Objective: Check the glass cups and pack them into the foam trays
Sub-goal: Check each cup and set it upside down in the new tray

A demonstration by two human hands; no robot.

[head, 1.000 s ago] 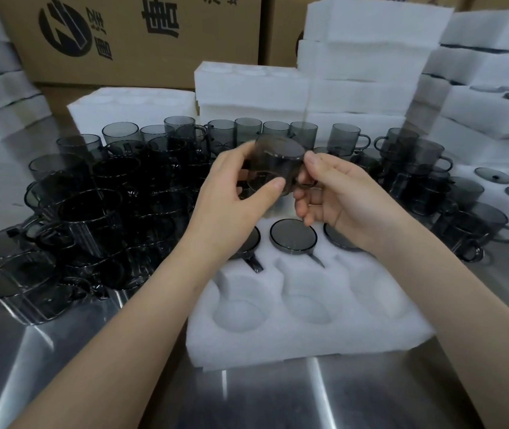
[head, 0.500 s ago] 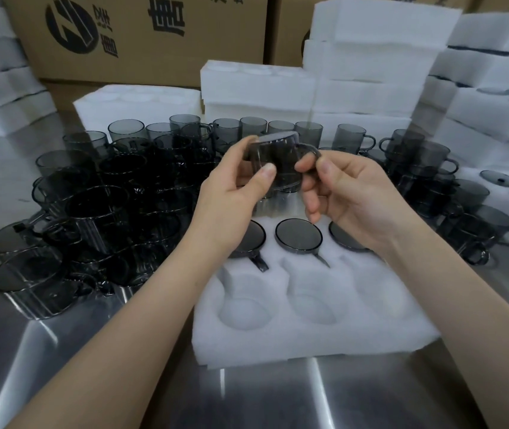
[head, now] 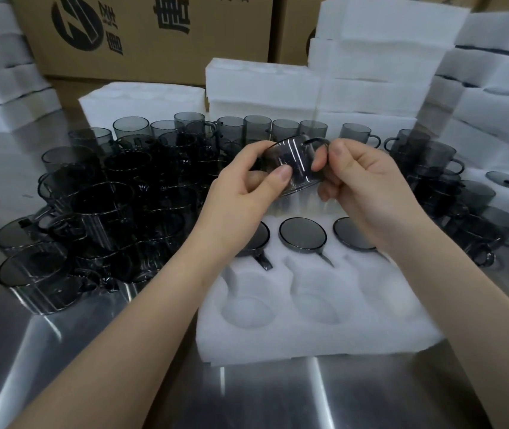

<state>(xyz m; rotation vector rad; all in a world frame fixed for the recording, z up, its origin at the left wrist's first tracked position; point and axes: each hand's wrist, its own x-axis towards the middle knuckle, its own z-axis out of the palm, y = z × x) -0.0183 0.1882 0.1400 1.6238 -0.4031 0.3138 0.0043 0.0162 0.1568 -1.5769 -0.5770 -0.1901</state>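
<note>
The left hand [head: 240, 205] and right hand [head: 367, 193] each hide part of a packed cup in the foam tray's [head: 308, 335] back row; only the middle packed cup [head: 302, 234] shows whole. Above that row a smoky glass cup [head: 293, 165] lies tilted between the hands, the left gripping its body, the right pinching its handle. Loose cups [head: 107, 196] crowd the steel counter [head: 278, 397]; cardboard boxes [head: 154, 35] and stacked foam [head: 370, 72] stand behind.

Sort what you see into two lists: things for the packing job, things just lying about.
Job: held smoky grey glass cup; white foam tray with round pockets; loose smoky glass cups.
Lying about: brown printed cardboard boxes; stacked white foam blocks.
</note>
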